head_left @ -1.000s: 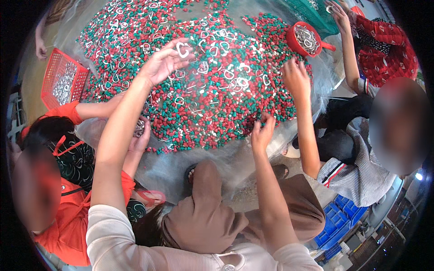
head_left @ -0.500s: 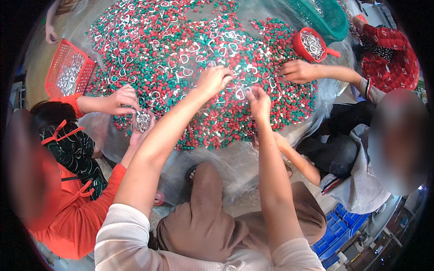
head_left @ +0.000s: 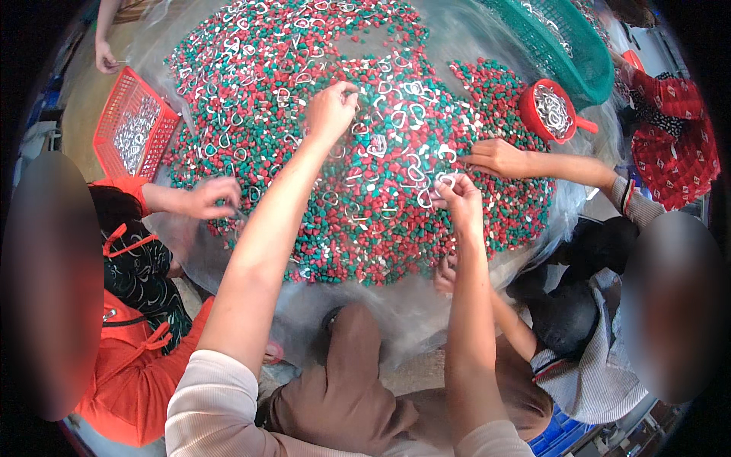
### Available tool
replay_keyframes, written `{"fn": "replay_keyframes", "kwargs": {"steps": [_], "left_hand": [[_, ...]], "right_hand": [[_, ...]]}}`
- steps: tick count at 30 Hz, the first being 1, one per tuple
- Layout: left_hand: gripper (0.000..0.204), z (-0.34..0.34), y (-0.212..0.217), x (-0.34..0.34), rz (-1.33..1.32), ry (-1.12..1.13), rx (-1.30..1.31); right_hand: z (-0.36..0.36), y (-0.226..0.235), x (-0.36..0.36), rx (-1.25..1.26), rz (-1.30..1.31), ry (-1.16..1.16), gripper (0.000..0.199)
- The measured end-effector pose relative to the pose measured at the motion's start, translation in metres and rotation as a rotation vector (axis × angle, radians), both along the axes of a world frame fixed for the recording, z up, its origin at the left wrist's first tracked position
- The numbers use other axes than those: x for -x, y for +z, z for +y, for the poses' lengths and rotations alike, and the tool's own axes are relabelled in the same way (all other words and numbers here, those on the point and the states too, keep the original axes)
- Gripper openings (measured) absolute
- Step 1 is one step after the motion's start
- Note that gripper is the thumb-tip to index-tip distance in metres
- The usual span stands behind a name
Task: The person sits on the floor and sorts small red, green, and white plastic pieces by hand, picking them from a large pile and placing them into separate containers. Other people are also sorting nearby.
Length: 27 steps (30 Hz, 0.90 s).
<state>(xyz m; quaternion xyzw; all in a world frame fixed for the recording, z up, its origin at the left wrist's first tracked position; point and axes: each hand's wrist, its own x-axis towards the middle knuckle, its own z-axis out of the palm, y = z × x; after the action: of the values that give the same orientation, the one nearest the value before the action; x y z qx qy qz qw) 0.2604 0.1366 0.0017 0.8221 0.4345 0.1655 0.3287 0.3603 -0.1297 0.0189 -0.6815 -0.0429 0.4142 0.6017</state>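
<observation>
My left hand (head_left: 333, 113) is over the middle of a wide pile of small red, green and white pebble-like pieces (head_left: 365, 251). Its thumb and fingertips are pinched together; whatever is between them is too small to make out. Lower and to the right, my right hand (head_left: 462, 204) grips a silver metal ring (head_left: 445, 181) between thumb and fingers. Many similar D-shaped metal rings, among them a ring (head_left: 378, 145) between my hands, are scattered over the pile.
A red basket of rings (head_left: 128, 126) stands at the left, a red handled bowl of rings (head_left: 550, 112) at the right. Behind it is a green basket (head_left: 579, 68). Co-workers' hands (head_left: 499, 158) reach in from both sides. Clear plastic sheeting (head_left: 304, 312) lies beneath the pile.
My left hand has moved left, away from my right hand, which now shows a ring in its pinch. The left co-worker's handful of rings is no longer visible. The whole view has shifted.
</observation>
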Motion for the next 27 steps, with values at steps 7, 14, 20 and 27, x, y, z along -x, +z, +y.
{"fn": "replay_keyframes", "kwargs": {"steps": [7,14,20,27], "left_hand": [[0.025,0.012,-0.022,0.016,0.078,0.128,-0.013],[0.027,-0.009,-0.027,0.013,0.040,0.032,-0.176],[0.020,-0.009,-0.034,0.009,0.037,-0.006,-0.216],[0.023,-0.012,-0.040,0.034,-0.069,0.069,-0.160]], "right_hand": [[0.009,0.023,-0.016,-0.220,0.347,-0.039,0.044],[0.011,0.004,-0.011,-0.530,0.635,-0.011,0.040],[0.027,-0.003,0.001,-0.489,0.661,0.048,0.022],[0.057,0.009,0.009,-0.438,0.609,-0.058,0.020]]}}
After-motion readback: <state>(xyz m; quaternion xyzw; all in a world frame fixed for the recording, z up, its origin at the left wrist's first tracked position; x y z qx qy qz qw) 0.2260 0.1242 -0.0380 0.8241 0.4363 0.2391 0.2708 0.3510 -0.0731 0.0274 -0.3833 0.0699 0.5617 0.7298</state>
